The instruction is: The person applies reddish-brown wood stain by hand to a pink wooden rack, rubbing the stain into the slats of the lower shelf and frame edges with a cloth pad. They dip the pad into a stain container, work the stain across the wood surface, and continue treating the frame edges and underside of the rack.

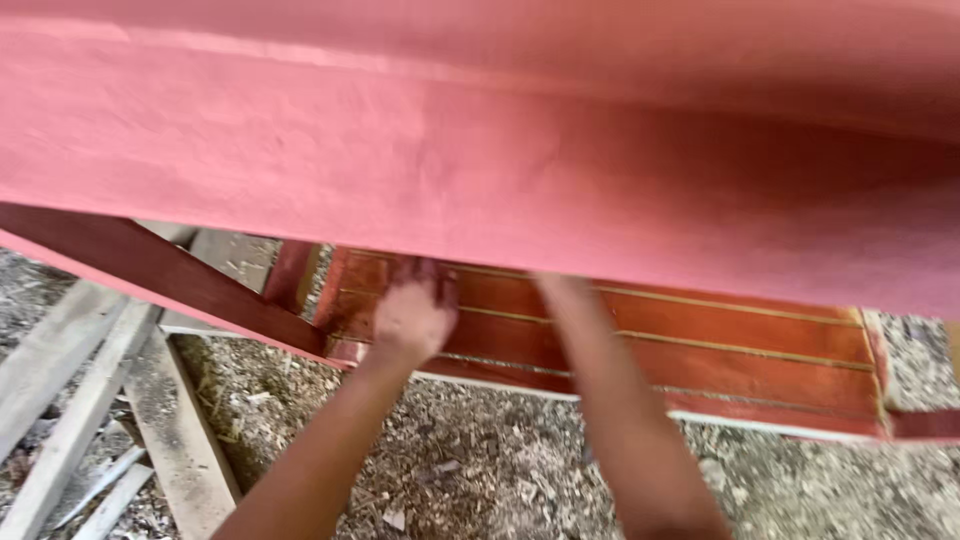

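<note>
The left hand (412,318) presses flat, fingers loosely spread and grasping nothing, on the red grooved panel (700,355) — a piece whose long axis runs left to right just above the sawdust-strewn ground (480,460). The right forearm (620,410) reaches up beside it, but its hand is hidden behind the broad pink board (480,140) overhead — its grip cannot be told.

**What the pink board hides**

The right hand is out of sight: its forearm (610,400) runs up behind the broad pink board (480,150), so its grip cannot be told. The left hand (412,318) is blurred, its fingertips lost under the same board. The red slatted panel (700,350) shows only its lower part. Both arms are cut off by the bottom edge.
</note>
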A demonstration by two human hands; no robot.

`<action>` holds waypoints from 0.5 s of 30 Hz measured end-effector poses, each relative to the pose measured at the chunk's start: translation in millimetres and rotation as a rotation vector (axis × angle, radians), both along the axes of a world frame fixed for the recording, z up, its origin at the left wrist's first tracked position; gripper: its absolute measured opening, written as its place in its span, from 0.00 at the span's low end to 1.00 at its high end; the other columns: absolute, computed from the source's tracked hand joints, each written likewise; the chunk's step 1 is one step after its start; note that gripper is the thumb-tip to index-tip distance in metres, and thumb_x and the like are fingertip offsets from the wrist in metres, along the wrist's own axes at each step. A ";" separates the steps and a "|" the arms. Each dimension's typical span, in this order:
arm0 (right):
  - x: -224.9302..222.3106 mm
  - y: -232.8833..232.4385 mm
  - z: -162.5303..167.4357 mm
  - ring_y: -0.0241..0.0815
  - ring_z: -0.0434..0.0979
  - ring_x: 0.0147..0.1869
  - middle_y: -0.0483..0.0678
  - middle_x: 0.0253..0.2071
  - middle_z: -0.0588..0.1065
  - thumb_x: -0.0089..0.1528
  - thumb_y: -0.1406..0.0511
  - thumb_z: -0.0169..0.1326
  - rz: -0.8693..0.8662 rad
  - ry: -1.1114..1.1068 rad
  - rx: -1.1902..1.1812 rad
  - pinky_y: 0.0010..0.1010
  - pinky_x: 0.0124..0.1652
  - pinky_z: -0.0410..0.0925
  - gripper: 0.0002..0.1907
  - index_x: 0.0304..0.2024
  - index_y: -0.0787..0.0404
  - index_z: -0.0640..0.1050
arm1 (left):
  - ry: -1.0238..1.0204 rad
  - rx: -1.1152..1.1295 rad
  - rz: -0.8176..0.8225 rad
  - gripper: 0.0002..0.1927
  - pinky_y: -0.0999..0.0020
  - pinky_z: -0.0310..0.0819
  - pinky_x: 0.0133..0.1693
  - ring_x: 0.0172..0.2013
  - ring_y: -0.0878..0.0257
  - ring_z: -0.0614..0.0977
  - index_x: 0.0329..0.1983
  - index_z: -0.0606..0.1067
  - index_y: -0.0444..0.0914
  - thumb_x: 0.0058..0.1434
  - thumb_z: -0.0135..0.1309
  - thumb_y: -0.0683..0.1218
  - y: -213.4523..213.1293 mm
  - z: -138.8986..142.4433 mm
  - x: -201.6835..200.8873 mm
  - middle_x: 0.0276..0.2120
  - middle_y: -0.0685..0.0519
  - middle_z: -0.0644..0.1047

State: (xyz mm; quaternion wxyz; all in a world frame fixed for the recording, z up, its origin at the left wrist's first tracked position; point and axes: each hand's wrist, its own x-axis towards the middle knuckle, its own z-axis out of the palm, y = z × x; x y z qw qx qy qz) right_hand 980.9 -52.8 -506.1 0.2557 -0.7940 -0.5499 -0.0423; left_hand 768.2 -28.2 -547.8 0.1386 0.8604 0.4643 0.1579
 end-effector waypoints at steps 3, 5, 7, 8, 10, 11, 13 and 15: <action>-43.1 19.2 14.4 0.57 0.74 0.59 0.57 0.61 0.72 0.61 0.60 0.51 0.171 0.030 -0.047 0.49 0.54 0.70 0.29 0.65 0.57 0.70 | 0.063 -0.050 -0.016 0.33 0.46 0.35 0.70 0.71 0.44 0.55 0.71 0.59 0.36 0.67 0.32 0.57 -14.2 8.2 28.5 0.72 0.38 0.58; -22.9 8.7 20.8 0.57 0.74 0.59 0.57 0.62 0.72 0.61 0.60 0.51 0.133 0.035 -0.057 0.49 0.54 0.70 0.29 0.65 0.57 0.70 | 0.066 -0.162 0.015 0.31 0.50 0.39 0.72 0.71 0.48 0.59 0.71 0.61 0.37 0.69 0.31 0.57 -22.4 16.4 53.3 0.70 0.41 0.61; 30.1 -11.8 19.2 0.57 0.74 0.59 0.57 0.62 0.72 0.61 0.60 0.51 0.023 0.019 -0.048 0.49 0.54 0.70 0.29 0.65 0.57 0.70 | -0.021 -0.084 -0.009 0.31 0.49 0.41 0.70 0.70 0.45 0.59 0.69 0.62 0.38 0.67 0.33 0.57 -34.7 24.6 82.2 0.69 0.40 0.61; 62.3 -29.4 20.9 0.57 0.74 0.59 0.57 0.62 0.72 0.61 0.60 0.51 -0.054 0.008 -0.048 0.49 0.54 0.70 0.29 0.65 0.57 0.70 | -0.054 -0.062 -0.029 0.32 0.49 0.42 0.68 0.69 0.43 0.59 0.69 0.63 0.39 0.65 0.34 0.58 -47.4 24.0 93.8 0.68 0.39 0.62; 130.6 -69.1 24.0 0.57 0.74 0.59 0.57 0.62 0.72 0.61 0.60 0.51 -0.218 -0.028 -0.045 0.49 0.54 0.70 0.29 0.65 0.57 0.70 | -0.083 -0.022 -0.058 0.30 0.49 0.44 0.70 0.68 0.40 0.60 0.67 0.65 0.36 0.67 0.36 0.57 -68.3 22.3 119.5 0.66 0.36 0.64; 165.1 -90.8 25.6 0.57 0.74 0.59 0.57 0.62 0.72 0.61 0.60 0.51 -0.297 -0.048 -0.044 0.49 0.54 0.70 0.29 0.65 0.57 0.70 | -0.101 0.001 -0.080 0.30 0.49 0.44 0.70 0.68 0.39 0.61 0.66 0.66 0.34 0.67 0.37 0.57 -79.1 21.2 134.5 0.65 0.35 0.65; 227.6 -136.1 27.8 0.57 0.74 0.59 0.57 0.62 0.71 0.61 0.60 0.51 -0.435 -0.088 -0.039 0.49 0.54 0.70 0.29 0.65 0.57 0.70 | -0.148 -0.016 -0.115 0.29 0.47 0.45 0.71 0.68 0.41 0.63 0.64 0.67 0.33 0.67 0.38 0.56 -101.3 16.8 156.4 0.64 0.37 0.67; 271.5 -170.0 27.7 0.57 0.74 0.59 0.57 0.62 0.71 0.61 0.59 0.51 -0.538 -0.111 -0.027 0.49 0.54 0.70 0.29 0.65 0.57 0.70 | -0.086 -0.048 -0.149 0.27 0.46 0.45 0.70 0.67 0.42 0.65 0.62 0.68 0.32 0.69 0.37 0.55 -112.3 15.8 169.1 0.62 0.36 0.68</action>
